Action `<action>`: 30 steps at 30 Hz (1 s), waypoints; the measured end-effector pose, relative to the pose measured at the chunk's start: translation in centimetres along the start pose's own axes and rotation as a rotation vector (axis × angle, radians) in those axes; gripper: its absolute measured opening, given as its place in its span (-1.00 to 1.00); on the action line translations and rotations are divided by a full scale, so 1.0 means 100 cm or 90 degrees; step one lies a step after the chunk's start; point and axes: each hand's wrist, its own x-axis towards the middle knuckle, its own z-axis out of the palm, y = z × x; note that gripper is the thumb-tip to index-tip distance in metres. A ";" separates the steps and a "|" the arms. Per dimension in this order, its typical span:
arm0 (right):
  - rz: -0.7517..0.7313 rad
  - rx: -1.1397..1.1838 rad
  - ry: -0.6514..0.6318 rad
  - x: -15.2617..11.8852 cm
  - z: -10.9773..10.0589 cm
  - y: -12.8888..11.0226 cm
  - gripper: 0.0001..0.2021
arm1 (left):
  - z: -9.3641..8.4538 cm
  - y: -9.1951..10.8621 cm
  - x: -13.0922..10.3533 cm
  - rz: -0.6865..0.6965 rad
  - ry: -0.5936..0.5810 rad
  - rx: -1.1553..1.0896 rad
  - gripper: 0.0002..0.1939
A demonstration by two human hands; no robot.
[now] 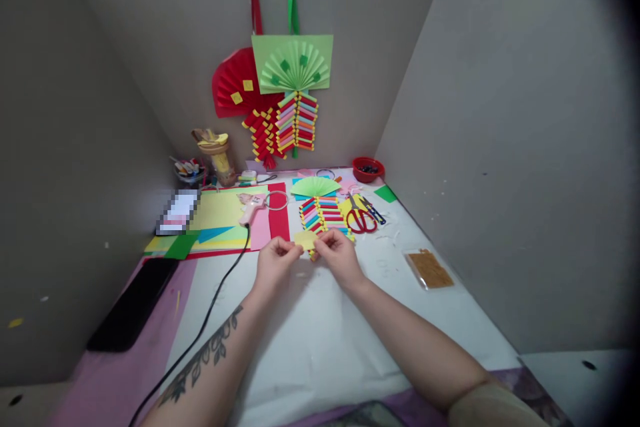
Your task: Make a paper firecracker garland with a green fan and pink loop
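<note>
A small yellow paper piece [305,240] is held up between both hands over the white-covered table. My left hand [279,259] pinches its left edge between thumb and fingers. At its right edge, my right hand [340,253] grips it the same way. Just behind the hands lies a string of colourful rolled paper tubes [325,213], topped by a pleated light green fan [315,187]. The lower end of the tubes is partly hidden by the paper and my right hand.
Red-handled scissors [361,219] and small snips [375,211] lie right of the tubes. A corded glue gun [253,209] rests on paper sheets [225,207]. A red bowl [369,170] stands at back right. Paper ornaments [295,67] hang on the wall.
</note>
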 end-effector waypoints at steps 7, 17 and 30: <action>0.001 -0.021 0.010 0.002 0.000 0.002 -0.76 | -0.002 -0.008 0.001 0.001 -0.010 0.026 -0.75; -0.001 0.046 0.024 0.001 0.003 0.001 -0.74 | -0.002 -0.020 0.005 0.011 -0.029 0.025 -0.78; 0.018 0.047 -0.009 -0.007 0.007 -0.007 -0.60 | 0.006 -0.030 0.006 0.007 -0.101 -0.041 -0.69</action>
